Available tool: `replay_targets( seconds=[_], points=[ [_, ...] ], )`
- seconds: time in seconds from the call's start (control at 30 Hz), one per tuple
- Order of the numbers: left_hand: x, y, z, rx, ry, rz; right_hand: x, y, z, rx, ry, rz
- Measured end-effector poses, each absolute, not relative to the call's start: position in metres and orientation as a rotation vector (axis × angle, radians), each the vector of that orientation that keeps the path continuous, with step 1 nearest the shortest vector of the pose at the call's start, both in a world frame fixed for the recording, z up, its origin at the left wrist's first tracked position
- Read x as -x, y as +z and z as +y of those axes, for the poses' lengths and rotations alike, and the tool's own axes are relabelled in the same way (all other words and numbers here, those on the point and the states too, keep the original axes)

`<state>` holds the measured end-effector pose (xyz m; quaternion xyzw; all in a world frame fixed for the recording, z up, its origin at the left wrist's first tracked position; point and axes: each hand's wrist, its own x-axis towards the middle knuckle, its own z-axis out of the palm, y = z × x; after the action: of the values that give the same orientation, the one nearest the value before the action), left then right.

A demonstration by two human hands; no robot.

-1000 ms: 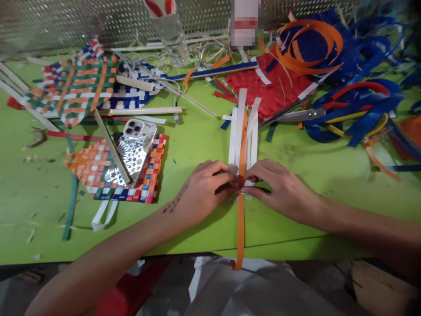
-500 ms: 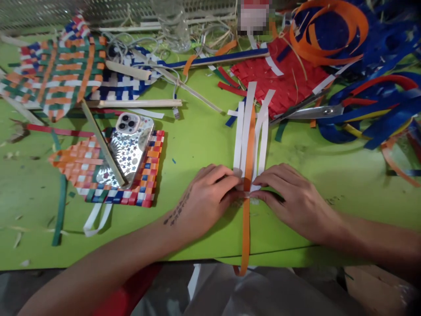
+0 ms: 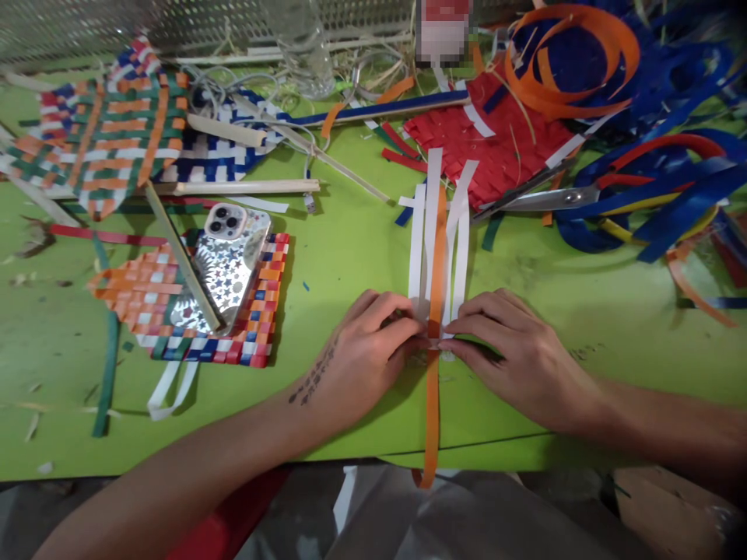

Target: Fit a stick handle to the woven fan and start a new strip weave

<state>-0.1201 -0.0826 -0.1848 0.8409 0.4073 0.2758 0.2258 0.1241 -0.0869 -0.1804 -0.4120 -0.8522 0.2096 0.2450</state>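
Observation:
Several white plastic strips (image 3: 433, 214) stand in a loose upright fan on the green table, and one long orange strip (image 3: 436, 264) runs down among them. The orange strip continues past my fingers and curls over the table's front edge. At the lower ends of the white strips, my left hand (image 3: 379, 338) pinches from the left, thumb and fingers pressed together. From the right, my right hand (image 3: 513, 354) pinches the same crossing, its fingertips close to the left ones. A short white piece crosses the orange strip between the thumbs; its detail is partly hidden.
To the left, a phone (image 3: 233, 249) and a bamboo stick lie on a multicoloured woven piece (image 3: 271, 288). Behind are a checked woven fish shape (image 3: 125, 140) and a clear bottle (image 3: 303, 54). Red-handled scissors (image 3: 560, 200), a red woven mat (image 3: 513, 148) and coiled strips (image 3: 630, 54) fill the right.
The view has shifted slightly, so the strips appear a little further left. Both hands keep their pinch at the crossing, with only small finger movement.

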Motion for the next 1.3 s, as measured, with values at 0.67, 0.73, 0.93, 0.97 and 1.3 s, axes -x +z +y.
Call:
replay_targets(
  seconds=[0.67, 0.73, 0.93, 0.97, 1.3],
  points=[
    [0.118, -0.187, -0.086, -2.606, 0.703, 1.075, -0.126, -0.171, -0.096, 1.076, 0.11, -2.513],
    [0.118, -0.189, -0.087, -2.634, 0.696, 1.073, -0.126, -0.171, -0.096, 1.076, 0.121, -2.519],
    [0.118, -0.19, -0.092, -2.697, 0.637, 1.024, -0.131, -0.173, -0.096, 1.002, 0.097, -2.591],
    [0.117, -0.19, -0.093, -2.716, 0.638, 1.012, -0.132, -0.173, -0.096, 1.0, 0.086, -2.595],
    [0.112, -0.188, -0.099, -2.929, 0.603, 0.986, -0.131, -0.171, -0.093, 0.964, 0.061, -2.586]
  ],
)
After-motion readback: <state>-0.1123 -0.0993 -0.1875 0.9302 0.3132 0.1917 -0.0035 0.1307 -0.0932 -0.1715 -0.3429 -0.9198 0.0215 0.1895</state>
